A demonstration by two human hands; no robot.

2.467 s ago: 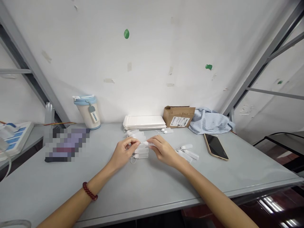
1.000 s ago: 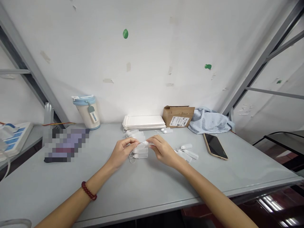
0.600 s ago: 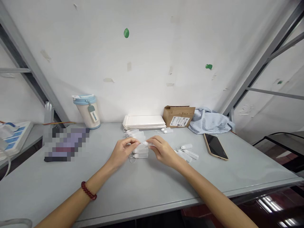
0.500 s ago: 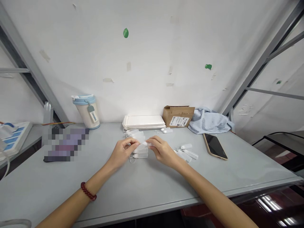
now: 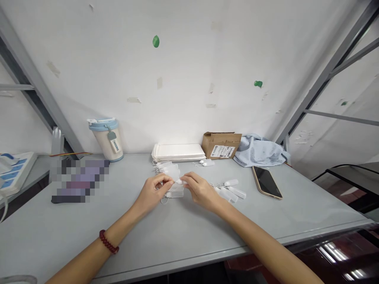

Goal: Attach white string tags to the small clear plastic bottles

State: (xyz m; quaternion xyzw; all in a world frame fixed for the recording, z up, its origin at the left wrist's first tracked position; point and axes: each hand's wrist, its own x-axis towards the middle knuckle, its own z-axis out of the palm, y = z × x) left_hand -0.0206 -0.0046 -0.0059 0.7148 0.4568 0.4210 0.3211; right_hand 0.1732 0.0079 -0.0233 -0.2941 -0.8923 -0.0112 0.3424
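Observation:
My left hand [image 5: 154, 192] is closed in a pinch at the capped end of a small white plastic bottle [image 5: 179, 181]. What its thumb and forefinger grip looks like the bottle's thin cord, too small to see well. My right hand [image 5: 201, 190] is closed around that bottle's body, mostly hidden by the fingers. Under and behind both hands lies a row of similar translucent bottles [image 5: 175, 194] with thin loops at their caps. To the right of my right hand, several more bottles [image 5: 237, 192] lie loosely together.
At the back stand a stack of white padded envelopes [image 5: 179, 150], a brown cardboard box [image 5: 222, 146] and a bluish cloth [image 5: 257, 152]. A few small bottles [image 5: 209, 162] lie before the box. A phone [image 5: 267, 182] rests right; a lidded cup [image 5: 106, 140] stands left.
My two hands stay close together over the row. My right hand has shifted slightly left and down, its fingertips now nearer my left hand's. The whole view has moved slightly.

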